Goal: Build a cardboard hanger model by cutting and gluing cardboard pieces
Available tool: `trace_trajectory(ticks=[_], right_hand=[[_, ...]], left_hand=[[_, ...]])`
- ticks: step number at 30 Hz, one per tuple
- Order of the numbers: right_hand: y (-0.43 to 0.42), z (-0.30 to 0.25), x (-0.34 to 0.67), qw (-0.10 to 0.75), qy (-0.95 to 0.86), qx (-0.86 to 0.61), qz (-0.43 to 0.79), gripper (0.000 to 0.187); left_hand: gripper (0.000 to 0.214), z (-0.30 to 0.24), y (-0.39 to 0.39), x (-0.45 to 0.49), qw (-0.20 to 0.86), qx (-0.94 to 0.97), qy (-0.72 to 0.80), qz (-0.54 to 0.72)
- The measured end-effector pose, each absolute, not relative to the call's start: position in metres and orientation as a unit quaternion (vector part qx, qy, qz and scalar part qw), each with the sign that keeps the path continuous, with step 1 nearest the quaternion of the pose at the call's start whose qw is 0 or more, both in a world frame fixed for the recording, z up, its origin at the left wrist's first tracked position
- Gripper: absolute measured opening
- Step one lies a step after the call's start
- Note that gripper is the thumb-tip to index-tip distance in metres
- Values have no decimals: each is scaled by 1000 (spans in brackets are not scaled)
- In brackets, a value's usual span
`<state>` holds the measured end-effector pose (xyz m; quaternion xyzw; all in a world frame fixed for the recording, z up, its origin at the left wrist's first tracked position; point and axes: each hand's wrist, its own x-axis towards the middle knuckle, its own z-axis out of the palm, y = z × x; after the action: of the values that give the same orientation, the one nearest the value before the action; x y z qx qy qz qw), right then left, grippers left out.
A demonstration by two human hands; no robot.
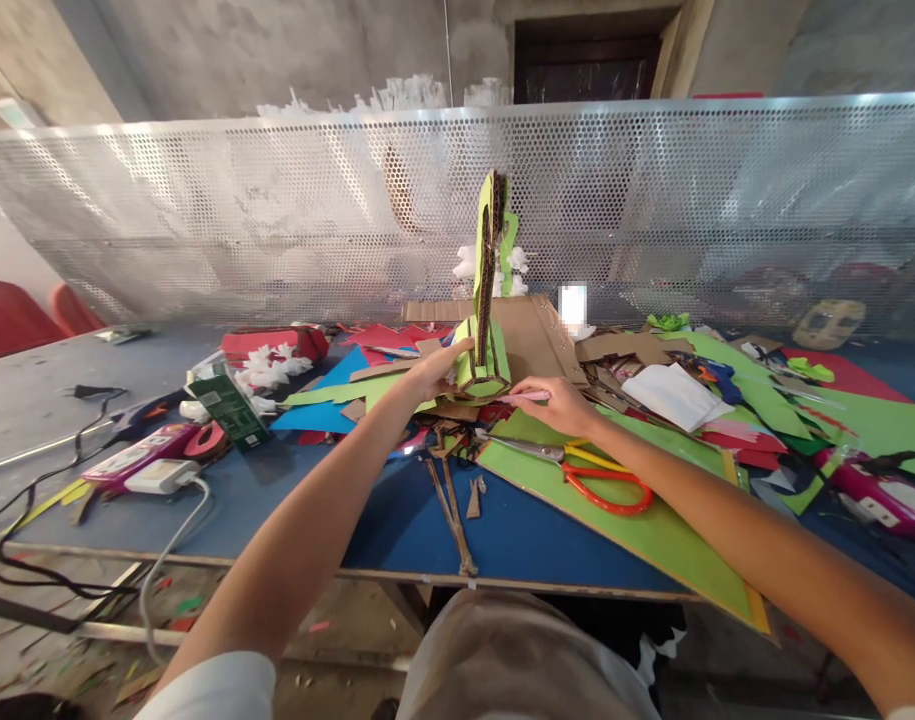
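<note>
A tall model of brown cardboard covered in green paper (489,290) stands upright at the middle of the blue table (397,520). My left hand (434,368) grips its base from the left, fingers closed on it. On the right of the base, my right hand (554,400) pinches a thin pink stick-like tool (523,397) whose tip points at the base. Orange-handled scissors (592,475) lie on a green sheet (652,520) just below my right hand.
Coloured paper sheets and cardboard scraps (629,360) litter the table's far half. A pink power strip with a white plug (146,465) and cables lie at left, a green box (228,410) beside them. A perforated metal screen (277,210) rises behind the table. Another pink device (877,490) sits at right.
</note>
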<state>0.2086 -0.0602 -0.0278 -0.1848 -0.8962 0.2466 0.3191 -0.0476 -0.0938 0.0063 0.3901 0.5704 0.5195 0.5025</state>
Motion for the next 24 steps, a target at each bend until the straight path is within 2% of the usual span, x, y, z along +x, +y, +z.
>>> trace_trajectory(ticks=[4,24], right_hand=[[-61,-28,208,319,-895,-190,248,25],[-62,-27,208,342,-887,-181,251,29]], left_hand=[[44,6,-93,-48,507,398,564,516],[42,6,-94,-49,510,399,555,522]])
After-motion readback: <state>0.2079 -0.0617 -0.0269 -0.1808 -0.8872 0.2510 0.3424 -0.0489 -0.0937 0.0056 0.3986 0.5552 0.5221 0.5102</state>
